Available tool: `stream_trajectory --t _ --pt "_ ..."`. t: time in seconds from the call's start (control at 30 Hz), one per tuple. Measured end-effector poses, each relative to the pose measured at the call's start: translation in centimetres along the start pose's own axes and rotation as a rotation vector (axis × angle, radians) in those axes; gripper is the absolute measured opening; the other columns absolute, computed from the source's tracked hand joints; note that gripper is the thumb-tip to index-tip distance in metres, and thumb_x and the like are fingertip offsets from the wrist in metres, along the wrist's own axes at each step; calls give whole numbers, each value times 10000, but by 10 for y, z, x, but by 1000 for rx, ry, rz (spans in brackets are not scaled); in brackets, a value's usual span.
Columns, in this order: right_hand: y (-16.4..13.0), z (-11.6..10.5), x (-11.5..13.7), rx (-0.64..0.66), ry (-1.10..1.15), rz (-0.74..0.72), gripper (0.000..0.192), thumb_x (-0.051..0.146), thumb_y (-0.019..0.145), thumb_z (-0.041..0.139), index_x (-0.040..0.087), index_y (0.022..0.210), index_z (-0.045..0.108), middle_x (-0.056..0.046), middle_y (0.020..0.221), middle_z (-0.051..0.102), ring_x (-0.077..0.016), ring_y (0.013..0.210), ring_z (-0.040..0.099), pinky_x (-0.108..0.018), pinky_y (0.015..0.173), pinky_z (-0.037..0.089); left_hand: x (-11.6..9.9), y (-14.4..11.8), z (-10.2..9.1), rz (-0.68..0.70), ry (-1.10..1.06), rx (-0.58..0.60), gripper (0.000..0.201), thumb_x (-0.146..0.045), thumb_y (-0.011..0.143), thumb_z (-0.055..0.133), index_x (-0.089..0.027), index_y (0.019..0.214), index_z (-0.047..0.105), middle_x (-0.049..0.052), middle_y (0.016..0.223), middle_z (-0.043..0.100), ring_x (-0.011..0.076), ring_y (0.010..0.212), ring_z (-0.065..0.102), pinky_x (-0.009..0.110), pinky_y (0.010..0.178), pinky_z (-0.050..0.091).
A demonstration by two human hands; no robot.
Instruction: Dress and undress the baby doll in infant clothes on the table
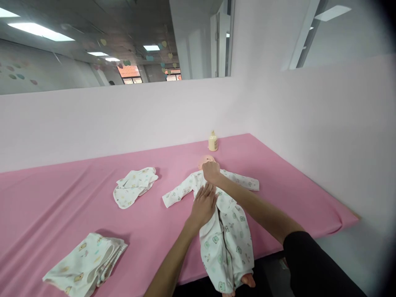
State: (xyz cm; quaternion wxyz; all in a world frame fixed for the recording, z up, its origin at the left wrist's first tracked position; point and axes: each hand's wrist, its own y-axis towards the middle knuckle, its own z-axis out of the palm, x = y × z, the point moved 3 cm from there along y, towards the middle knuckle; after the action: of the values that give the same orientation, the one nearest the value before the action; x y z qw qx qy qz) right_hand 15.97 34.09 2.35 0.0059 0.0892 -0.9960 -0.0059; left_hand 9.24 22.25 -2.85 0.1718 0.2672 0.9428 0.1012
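Note:
A baby doll (205, 160) lies on its back, dressed in a white long-sleeved baby outfit (241, 231) printed with small green figures. Its sleeves spread to both sides, and its feet stick out at the table's front edge. My left hand (204, 205) rests on the doll's chest with fingers stretched out, on the front of the outfit. Just above it, my right hand (211, 171) is closed at the collar, below the doll's face. Its fingertips are turned away, so what they hold is hidden. My hands and right forearm cover part of the chest and neck.
The padded table has a pink sheet (148, 231). A pale yellow pump bottle (213, 141) stands behind the doll's head. On the left lie a small folded white patterned cloth (135, 186) and a larger folded cloth (85, 264). Walls (324, 136) border the back and right.

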Motion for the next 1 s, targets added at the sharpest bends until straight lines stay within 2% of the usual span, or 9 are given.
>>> stream_trajectory --t 0.13,0.27,0.43,0.57,0.67,0.77,0.83,0.9,1.0 --pt "5 -8 8 29 -41 -27 255 132 844 625 80 1091 656 -179 1123 653 -283 1058 622 -411 793 557 9 11 -26 -21 -256 121 412 -347 1000 240 -212 1201 572 82 1204 650 241 1122 597 388 924 464" --pt "10 -6 17 74 -97 -25 321 38 729 627 51 1045 683 -239 1043 677 -371 1014 631 -433 633 573 19 22 -40 -110 -339 236 286 -247 929 299 -214 857 574 23 749 634 189 688 582 293 613 384" --pt "12 -1 26 101 -164 6 256 23 689 623 1 931 702 -269 935 693 -413 905 661 -540 636 548 18 23 -38 -113 -262 216 205 -181 846 353 -200 727 518 26 697 572 177 655 519 281 579 297" --pt "14 -3 20 122 -96 5 243 4 659 634 10 892 704 -260 923 699 -416 915 665 -551 673 542 20 18 -38 -93 -347 240 277 -219 875 349 -230 894 626 7 689 588 171 625 508 277 588 331" --pt "17 -7 4 109 48 -23 281 -1 649 646 48 920 700 -233 1004 696 -384 1000 651 -502 745 546 31 26 -38 -151 -477 189 336 -257 900 358 -239 1022 670 19 835 666 168 689 568 275 640 404" --pt "17 -11 -22 68 251 -53 247 130 731 659 100 974 682 -196 1082 686 -327 1041 644 -404 787 543 48 45 -34 -272 -476 -54 337 -281 921 365 -215 1046 671 39 969 680 174 818 605 282 728 448" --pt "15 -10 -40 74 409 -73 192 237 802 615 129 952 669 -145 980 714 -259 907 684 -314 709 544 59 61 -28 -327 -401 -189 335 -324 927 402 -189 1114 644 64 1008 666 192 901 596 306 801 450" --pt "10 -3 -54 108 565 -103 173 268 857 533 139 858 650 -90 800 717 -181 701 680 -240 596 521 67 74 -19 -321 -359 -205 362 -354 904 476 -173 1184 618 82 1017 651 207 935 584 323 834 447" --pt "4 12 -67 115 739 -129 224 229 879 451 141 719 579 -64 665 674 -126 570 617 -204 530 483 71 85 -7 -264 -337 -163 285 -348 887 516 -205 1077 673 67 972 635 204 930 576 312 825 447"
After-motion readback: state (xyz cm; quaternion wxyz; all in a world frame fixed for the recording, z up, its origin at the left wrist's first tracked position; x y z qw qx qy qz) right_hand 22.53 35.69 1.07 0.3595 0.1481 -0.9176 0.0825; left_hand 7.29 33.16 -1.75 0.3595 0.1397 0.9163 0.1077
